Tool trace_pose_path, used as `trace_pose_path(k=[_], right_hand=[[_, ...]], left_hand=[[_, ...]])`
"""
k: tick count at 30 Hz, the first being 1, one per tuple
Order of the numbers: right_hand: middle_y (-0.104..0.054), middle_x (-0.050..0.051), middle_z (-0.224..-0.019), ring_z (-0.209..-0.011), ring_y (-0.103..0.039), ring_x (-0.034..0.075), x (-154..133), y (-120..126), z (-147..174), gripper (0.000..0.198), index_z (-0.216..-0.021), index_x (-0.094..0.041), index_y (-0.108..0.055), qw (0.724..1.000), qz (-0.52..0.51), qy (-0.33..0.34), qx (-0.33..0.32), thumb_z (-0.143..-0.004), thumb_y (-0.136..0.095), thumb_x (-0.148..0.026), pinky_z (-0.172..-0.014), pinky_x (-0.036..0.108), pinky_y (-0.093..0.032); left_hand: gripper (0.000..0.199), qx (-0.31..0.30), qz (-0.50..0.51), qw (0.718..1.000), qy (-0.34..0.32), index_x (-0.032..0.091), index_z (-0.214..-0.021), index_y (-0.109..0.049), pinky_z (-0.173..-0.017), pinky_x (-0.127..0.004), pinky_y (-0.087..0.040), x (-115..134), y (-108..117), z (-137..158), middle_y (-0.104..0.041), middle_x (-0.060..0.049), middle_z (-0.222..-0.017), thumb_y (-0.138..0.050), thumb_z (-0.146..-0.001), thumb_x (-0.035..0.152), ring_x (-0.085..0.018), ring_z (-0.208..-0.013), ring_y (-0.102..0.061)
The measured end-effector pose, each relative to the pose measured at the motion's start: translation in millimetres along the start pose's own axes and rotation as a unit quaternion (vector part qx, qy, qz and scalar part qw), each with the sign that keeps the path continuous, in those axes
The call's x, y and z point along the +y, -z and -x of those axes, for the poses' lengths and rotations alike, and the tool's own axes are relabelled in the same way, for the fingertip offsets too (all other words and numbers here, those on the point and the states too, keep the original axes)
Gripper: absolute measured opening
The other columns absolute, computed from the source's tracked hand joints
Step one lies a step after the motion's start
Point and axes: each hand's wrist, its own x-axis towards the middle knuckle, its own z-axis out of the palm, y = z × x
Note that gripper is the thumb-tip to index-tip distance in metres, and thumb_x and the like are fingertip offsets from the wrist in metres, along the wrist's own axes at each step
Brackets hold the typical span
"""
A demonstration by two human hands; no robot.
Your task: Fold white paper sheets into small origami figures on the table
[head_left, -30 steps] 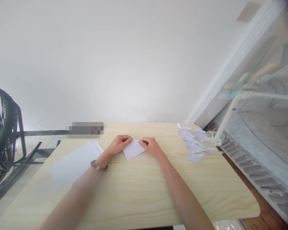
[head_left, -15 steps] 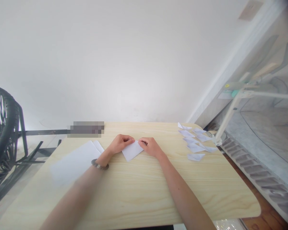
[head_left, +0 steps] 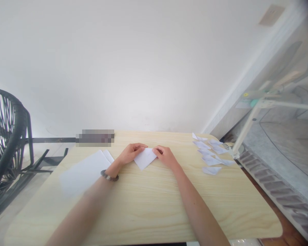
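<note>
A small folded white paper [head_left: 144, 158] is held between my two hands over the middle of the table, one corner pointing toward me. My left hand [head_left: 131, 153], with a beaded bracelet on its wrist, pinches the paper's upper left edge between thumb and fingers. At the upper right edge, my right hand [head_left: 164, 155] grips it the same way, fingers curled. The far edge of the paper is partly covered by the fingertips. To the right lie several folded paper pieces [head_left: 212, 170] with pointed ends, set in loose rows.
White paper sheets [head_left: 84, 174] lie beside my left forearm on the wooden table [head_left: 149, 208]. A blurred-out dark object [head_left: 94, 138] sits at the far left edge. A dark woven chair [head_left: 17, 133] stands left, a white metal frame [head_left: 248, 124] right.
My hands have drawn slightly apart along the paper's far edge, so more of it shows. The view has shifted a little. Both hands still hold the paper.
</note>
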Motion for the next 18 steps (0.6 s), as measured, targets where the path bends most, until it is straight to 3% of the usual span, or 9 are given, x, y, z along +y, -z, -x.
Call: trace_pose_path(k=[3, 8, 12, 18], right_hand=[[-0.056, 0.0, -0.062, -0.054, -0.046, 0.01, 0.6, -2.9, -0.5, 0.028, -0.073, -0.016, -0.058, 0.999, 0.002, -0.005, 0.043, -0.077, -0.04, -0.037, -0.051, 0.02, -0.034], [-0.057, 0.001, -0.061, -0.054, -0.047, 0.01, -0.7, -3.1, -0.3, 0.028, -0.068, -0.015, -0.059, 0.996, 0.026, 0.001, 0.083, -0.076, -0.042, -0.037, -0.052, 0.02, -0.035], [-0.058, 0.001, -0.063, -0.055, -0.047, 0.01, -0.2, -2.3, 0.0, 0.028, -0.069, -0.015, -0.06, 0.995, 0.047, 0.003, 0.091, -0.076, -0.041, -0.034, -0.052, 0.02, -0.035], [-0.059, 0.002, -0.067, -0.06, -0.049, 0.011, 1.2, -1.8, -1.8, 0.024, -0.07, -0.016, -0.059, 0.992, 0.06, 0.019, 0.107, -0.076, -0.042, -0.032, -0.055, 0.022, -0.037]], left_hand=[[0.038, 0.014, 0.011, 1.0, -0.014, 0.013, -0.107, -0.049, -0.045, -0.018, -0.032, -2.4, -2.0, 0.0, -0.054, 0.0, -0.063, -0.043, -0.076, 0.034, -0.008, -0.051, -0.044], [0.025, 0.042, -0.019, 0.998, -0.033, 0.013, -0.086, -0.06, -0.052, -0.019, -0.034, -9.7, -1.1, -2.8, -0.058, -0.002, -0.078, -0.038, -0.073, 0.019, -0.009, -0.059, -0.046], [0.033, 0.025, -0.021, 0.999, 0.013, 0.012, -0.085, -0.063, -0.048, -0.019, -0.031, -11.2, 2.5, -2.4, -0.06, -0.002, -0.071, -0.034, -0.068, 0.012, -0.008, -0.053, -0.044], [0.032, -0.023, 0.044, 0.999, 0.007, 0.012, -0.091, -0.062, -0.057, -0.021, -0.04, -8.8, 4.3, 0.6, -0.062, -0.006, -0.089, -0.04, -0.068, 0.013, -0.013, -0.07, -0.055]])
